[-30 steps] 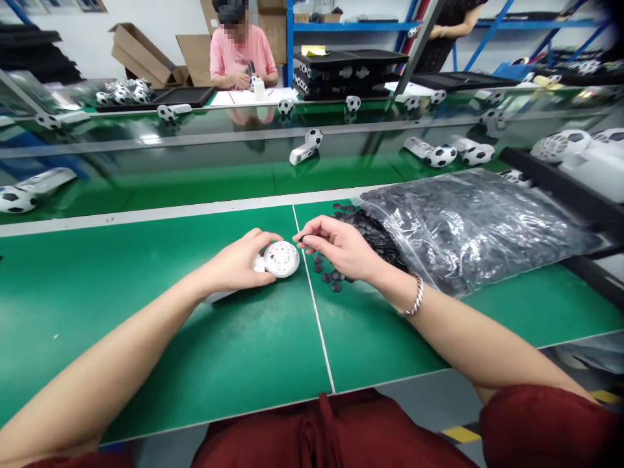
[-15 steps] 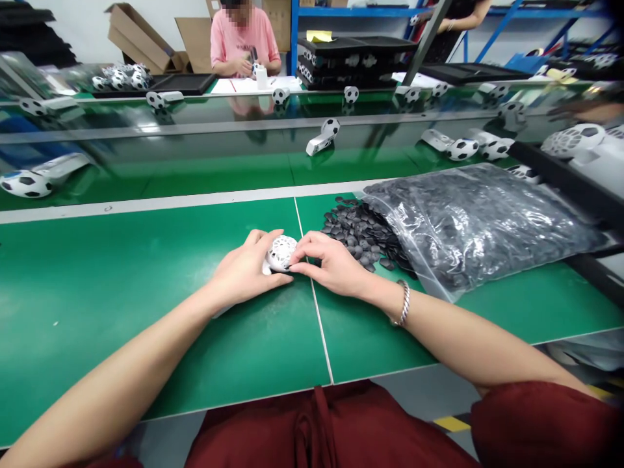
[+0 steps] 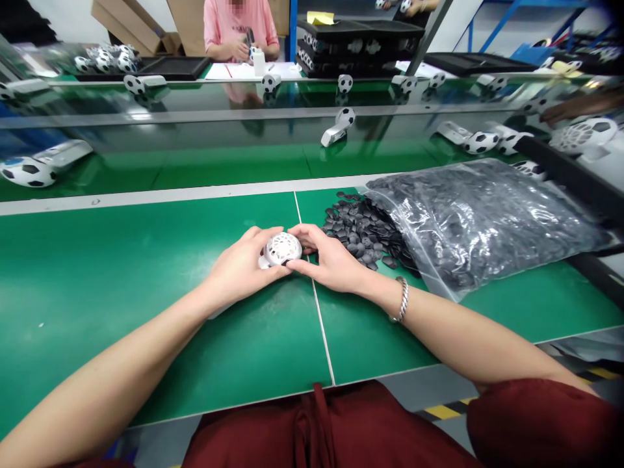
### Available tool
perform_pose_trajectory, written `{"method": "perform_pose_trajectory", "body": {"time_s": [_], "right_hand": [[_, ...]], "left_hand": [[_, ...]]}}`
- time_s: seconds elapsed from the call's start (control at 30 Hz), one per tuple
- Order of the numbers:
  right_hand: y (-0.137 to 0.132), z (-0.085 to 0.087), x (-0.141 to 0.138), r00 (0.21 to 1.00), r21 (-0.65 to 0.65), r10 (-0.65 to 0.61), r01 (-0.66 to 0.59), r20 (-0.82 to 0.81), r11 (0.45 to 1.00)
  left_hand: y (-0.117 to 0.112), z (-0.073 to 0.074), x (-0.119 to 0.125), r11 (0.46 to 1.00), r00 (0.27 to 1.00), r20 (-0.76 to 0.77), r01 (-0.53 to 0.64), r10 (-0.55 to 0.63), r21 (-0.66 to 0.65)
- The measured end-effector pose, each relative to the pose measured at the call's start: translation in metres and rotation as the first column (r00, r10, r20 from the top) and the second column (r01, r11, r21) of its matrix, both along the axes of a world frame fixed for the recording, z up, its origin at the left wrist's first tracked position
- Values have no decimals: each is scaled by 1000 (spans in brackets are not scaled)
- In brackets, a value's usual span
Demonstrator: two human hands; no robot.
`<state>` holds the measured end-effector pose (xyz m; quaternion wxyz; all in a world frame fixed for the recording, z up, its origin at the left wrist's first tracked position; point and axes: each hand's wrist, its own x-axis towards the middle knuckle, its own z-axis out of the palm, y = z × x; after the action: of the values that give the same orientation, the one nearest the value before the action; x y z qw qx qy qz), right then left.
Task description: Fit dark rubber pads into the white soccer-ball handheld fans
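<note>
A white round ball-shaped fan head (image 3: 281, 248) with a perforated face rests on the green table (image 3: 146, 279) near the white seam line. My left hand (image 3: 241, 266) wraps around its left side and grips it. My right hand (image 3: 327, 258) presses against its right side, thumb and fingertips closed on the shell. Whether a small black piece sits under those fingers is hidden. A pile of small black pieces (image 3: 361, 229) lies just right of my right hand, spilling from a clear plastic bag (image 3: 482, 218).
Beyond the table runs a dark green conveyor (image 3: 205, 140) carrying football-patterned fans (image 3: 338, 127). One lies at far left (image 3: 28, 171), more at right (image 3: 480, 141). A person in a pink shirt (image 3: 240, 29) works at the far bench. Black trays (image 3: 361, 39) are stacked behind.
My right hand came from the black pieces to the fan head and now presses on its right side. My left hand has kept its grip and turned the head slightly.
</note>
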<state>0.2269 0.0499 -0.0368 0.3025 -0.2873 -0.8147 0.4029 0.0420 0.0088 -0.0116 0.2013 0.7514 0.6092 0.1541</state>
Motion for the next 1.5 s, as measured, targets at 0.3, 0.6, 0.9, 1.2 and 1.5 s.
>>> {"method": "perform_pose_trajectory", "body": {"time_s": [0.3,0.6,0.9,1.2,1.5], "right_hand": [[19,13,13,992,28,-115,114,44,993],[36,25,36,834,315,-180,7,522,949],[24,24,31,679,502,-141,-371,721,781],[29,13,23,676,566,-248,-300,694,768],[15,26,21,990,93,75,-86,123,992]], "left_hand": [[-1,3,0,1000,1000,-27,1,-1,4],[4,5,-4,977,963,-246,152,-112,149],[6,1,-4,963,952,-262,208,-159,171],[10,-2,-8,959,954,-235,228,-186,166],[7,1,-5,974,966,-201,190,-163,121]]}}
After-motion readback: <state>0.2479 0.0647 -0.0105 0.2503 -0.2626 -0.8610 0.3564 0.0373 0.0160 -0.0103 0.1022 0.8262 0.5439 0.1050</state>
